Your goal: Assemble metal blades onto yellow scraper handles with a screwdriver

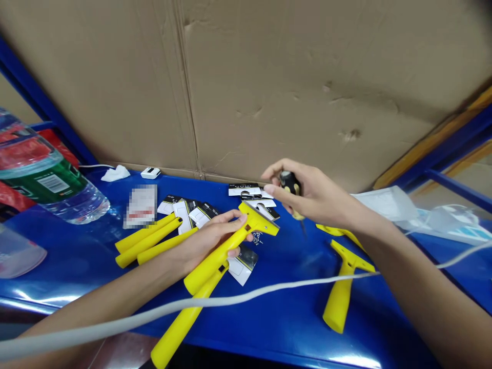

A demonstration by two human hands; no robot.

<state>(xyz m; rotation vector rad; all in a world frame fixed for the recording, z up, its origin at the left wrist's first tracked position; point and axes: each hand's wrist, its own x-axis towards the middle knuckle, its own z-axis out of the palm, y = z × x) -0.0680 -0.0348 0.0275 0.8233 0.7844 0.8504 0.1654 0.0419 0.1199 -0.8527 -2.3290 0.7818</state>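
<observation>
Yellow scraper [225,251] in the left hand [213,233], held above the middle of the blue worktop [292,318], its blade end pointing away to the right. A tall cardboard sheet [269,92] stands behind the worktop. At the far left a large clear bottle [54,182] leans. A pale cable [249,294] crosses in front of everything. Two more scrapers [342,289] lie on the right, the farther one partly covered by the right forearm. One yellow handle [188,328] slants beneath the held scraper, its near end reaching past the front edge; three others [149,243] lie left, near the left forearm. Printed packets [188,215] are scattered around the left hand. The right hand [315,192] grips a black-and-yellow screwdriver [290,183], shaft downward, thumb and forefinger tips apart; the left fingers wrap the scraper, thumb pressed on top. Smallest, loose screws [257,238] cluster just beside the scraper's head.
</observation>
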